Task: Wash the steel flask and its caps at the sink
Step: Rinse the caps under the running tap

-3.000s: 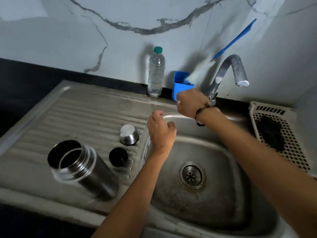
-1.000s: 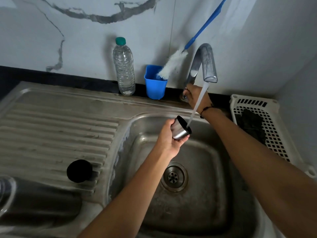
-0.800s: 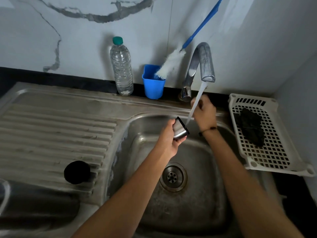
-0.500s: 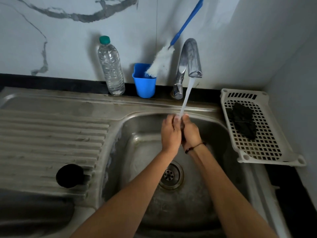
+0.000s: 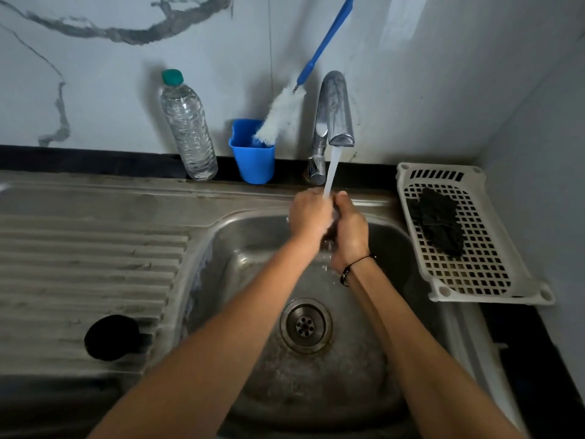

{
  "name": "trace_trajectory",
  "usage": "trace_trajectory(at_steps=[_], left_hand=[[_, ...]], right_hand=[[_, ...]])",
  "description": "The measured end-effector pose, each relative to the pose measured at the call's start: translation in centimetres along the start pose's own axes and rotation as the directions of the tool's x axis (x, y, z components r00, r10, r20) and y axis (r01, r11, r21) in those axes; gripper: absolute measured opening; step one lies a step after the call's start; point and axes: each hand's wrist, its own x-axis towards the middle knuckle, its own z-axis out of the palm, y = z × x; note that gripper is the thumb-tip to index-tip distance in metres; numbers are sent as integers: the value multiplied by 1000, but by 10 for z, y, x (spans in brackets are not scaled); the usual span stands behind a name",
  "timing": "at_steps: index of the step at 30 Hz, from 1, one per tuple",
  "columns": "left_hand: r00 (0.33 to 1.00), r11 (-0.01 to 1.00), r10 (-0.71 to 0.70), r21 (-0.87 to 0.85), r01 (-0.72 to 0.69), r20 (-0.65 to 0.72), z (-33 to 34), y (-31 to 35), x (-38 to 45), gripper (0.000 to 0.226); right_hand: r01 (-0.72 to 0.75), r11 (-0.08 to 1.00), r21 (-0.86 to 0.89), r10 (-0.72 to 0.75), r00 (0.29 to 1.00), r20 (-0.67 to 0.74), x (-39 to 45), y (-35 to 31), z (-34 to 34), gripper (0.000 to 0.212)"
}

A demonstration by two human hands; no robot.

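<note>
Both hands, the left hand (image 5: 308, 213) and right hand (image 5: 349, 229), are cupped together under the tap's stream (image 5: 330, 172) over the sink (image 5: 395, 236), seemingly rinsing a small cap hidden between them, while the black cap (image 5: 112, 337) waits on the drainboard (image 5: 79, 248).

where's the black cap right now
In the head view the black cap sits at lower left on the ribbed draining board, near the board's front edge and just left of the sink basin, well apart from both hands under the tap.
</note>
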Motion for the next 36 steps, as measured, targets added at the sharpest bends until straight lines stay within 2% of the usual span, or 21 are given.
trace_trajectory(at_steps=[1, 2, 3, 4, 6, 8, 10, 14, 17, 18, 20, 22, 24, 26, 28, 29, 31, 32, 33, 34, 36], left_hand=[[949, 947, 290, 182, -266, -122, 4, -10, -10, 26], [827, 815, 546, 317, -485, -138, 6, -21, -19, 31], [719, 694, 689, 371, -616, -94, 6, -32, -21, 34], [674, 641, 737, 363, -676, -47, 3, -40, -20, 35], [804, 774, 594, 279, -568, -13, -6, -32, -15, 32], [954, 943, 298, 146, -299, 28, -14, -10, -12, 19], [985, 989, 113, -114, -98, 133, -20, 7, -6, 15], [918, 814, 172, -577, 72, 358, -38, 16, 3, 18], [949, 595, 170, -795, 116, 266, -25, 7, -4, 20], [979, 641, 138, -767, 27, 150, -18, 2, -8, 19], [979, 858, 182, -472, -204, -94, -10, -13, -13, 14], [945, 943, 319, -79, -324, -72, -11, -26, -15, 20], [958, 959, 284, 18, -283, -44, -14, -24, -17, 20], [987, 986, 159, -49, -159, -6, -20, -11, -21, 27], [985, 984, -77, -145, 100, 153, -27, 5, -20, 32], [942, 956, -217, -139, 258, 254, -33, 14, -18, 33], [800, 877, -439, 3, 480, 410, -45, 25, -17, 40], [752, 852, -488, 56, 521, 443, -49, 28, -17, 42], [740, 845, -501, 70, 530, 448, -49, 30, -17, 42], [769, 863, -472, 49, 502, 432, -45, 30, -17, 40], [933, 977, -212, 54, 205, 292, -30, 20, -14, 32]], right_hand=[[-84, 989, 118, 81, 996, 30, 5, -5, 0, 32], [-156, 970, 186, 150, 988, 48, 10, -10, 0, 32], [-209, 952, 222, 202, 978, 56, 14, -11, -1, 32], [-242, 942, 232, 237, 970, 47, 14, -10, 0, 31], [-258, 940, 222, 255, 966, 42, 10, -3, 2, 26], [-224, 947, 230, 217, 975, 56, 2, -2, 3, 27], [-226, 928, 294, 207, 974, 97, -6, -11, 6, 25], [-229, 898, 375, 212, 973, 87, -14, -29, 23, 23], [-221, 901, 373, 237, 972, 5, -16, -32, 36, 24], [-179, 922, 343, 200, 979, -25, -12, -29, 36, 27], [8, 992, 127, 7, 994, -113, -7, -20, 32, 34], [143, 985, -97, -156, 978, -139, -9, -13, 28, 40], [205, 938, -281, -236, 969, -80, -9, -6, 21, 43], [270, 872, -408, -293, 956, 7, -6, 3, 16, 46], [407, 731, -547, -403, 905, 135, -3, 11, 6, 53], [532, 601, -597, -499, 833, 240, -6, 10, 1, 56], [768, 253, -588, -632, 592, 500, -10, 5, -10, 61], [824, 93, -559, -637, 480, 603, -5, 6, -16, 64], [836, 37, -547, -618, 450, 645, -2, 8, -19, 67], [820, 104, -563, -577, 511, 637, 2, 11, -19, 68], [548, 663, -510, -397, 835, 381, -3, 7, -7, 64]])
